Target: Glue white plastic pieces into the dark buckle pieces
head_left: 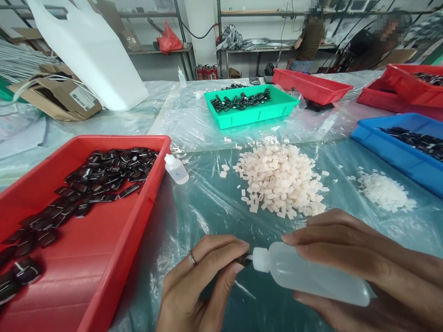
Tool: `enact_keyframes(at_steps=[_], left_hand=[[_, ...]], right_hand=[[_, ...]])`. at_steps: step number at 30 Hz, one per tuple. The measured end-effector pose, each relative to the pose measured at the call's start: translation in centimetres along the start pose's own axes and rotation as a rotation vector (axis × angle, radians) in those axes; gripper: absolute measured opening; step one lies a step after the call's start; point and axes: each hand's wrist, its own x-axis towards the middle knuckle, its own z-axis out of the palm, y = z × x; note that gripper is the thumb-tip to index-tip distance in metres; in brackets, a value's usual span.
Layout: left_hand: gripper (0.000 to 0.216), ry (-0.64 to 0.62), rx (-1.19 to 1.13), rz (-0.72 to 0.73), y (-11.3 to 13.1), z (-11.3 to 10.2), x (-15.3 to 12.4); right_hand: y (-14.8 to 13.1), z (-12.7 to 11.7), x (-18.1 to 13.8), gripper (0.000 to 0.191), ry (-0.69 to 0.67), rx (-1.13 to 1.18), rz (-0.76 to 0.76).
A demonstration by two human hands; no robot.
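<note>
My right hand (360, 272) grips a translucent squeeze bottle (311, 274) lying sideways, its white nozzle pointing left. My left hand (197, 286), a ring on one finger, pinches a small black part (245, 260) right at the nozzle tip. Just beyond my hands lies a heap of small white plastic pieces (282, 180). A red tray (104, 258) at my left holds several glossy black parts (104, 175).
A second small bottle (176, 169) lies beside the red tray. Further back stand a green tray (252, 117) of black parts, a blue tray (391, 147), more red trays (311, 85), a white jug (93, 50) and a cardboard box (55, 97). Two people sit at the back.
</note>
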Motion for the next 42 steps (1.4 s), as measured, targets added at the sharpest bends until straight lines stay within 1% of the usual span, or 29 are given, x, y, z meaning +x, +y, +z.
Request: enact_keyframes(at_steps=[2, 6, 12, 18, 23, 26, 28, 30, 33, 36, 39, 42], left_hand=[[0.035, -0.002, -0.004, -0.001, -0.1, 0.0, 0.0], [0.034, -0.005, 0.005, -0.003, -0.1, 0.1, 0.0], [0.035, -0.012, 0.005, -0.003, 0.0, 0.1, 0.0], [0.036, -0.006, 0.011, 0.005, 0.0, 0.0, 0.0], [0.037, -0.022, 0.029, 0.015, -0.1, 0.0, 0.0], [0.036, -0.02, 0.026, -0.002, -0.1, 0.1, 0.1], [0.037, -0.023, 0.026, -0.007, -0.1, 0.1, 0.0], [0.037, -0.02, 0.021, -0.019, 0.0, 0.1, 0.0], [0.036, -0.002, 0.005, -0.036, 0.1, 0.1, -0.2], [0.037, -0.009, -0.001, -0.021, 0.0, 0.1, -0.2], [0.038, -0.023, 0.006, 0.007, -0.1, 0.1, -0.2], [0.038, -0.016, 0.005, -0.001, -0.2, 0.0, -0.1]], right_hand=[[0.1, 0.0, -0.4, 0.034, 0.017, -0.05, -0.011], [0.4, -0.3, -0.9, 0.05, -0.043, -0.164, -0.083], [0.5, -0.1, -1.5, 0.056, -0.025, -0.182, -0.118], [0.0, 0.0, -1.5, 0.051, -0.006, -0.153, -0.013], [-0.2, 0.0, -1.1, 0.049, -0.037, -0.132, -0.021], [-0.3, 0.2, -0.9, 0.047, 0.004, -0.105, -0.009], [-0.2, 0.3, -0.7, 0.042, 0.02, -0.041, 0.0], [0.1, 0.2, -0.3, 0.032, 0.065, 0.031, 0.046], [0.5, -0.2, 0.4, 0.024, 0.098, 0.05, 0.079], [0.6, -0.6, 0.7, 0.026, 0.043, 0.039, 0.023], [0.3, -0.3, 0.4, 0.029, 0.068, 0.089, 0.03], [0.2, 0.1, 0.1, 0.03, 0.076, 0.128, 0.04]])
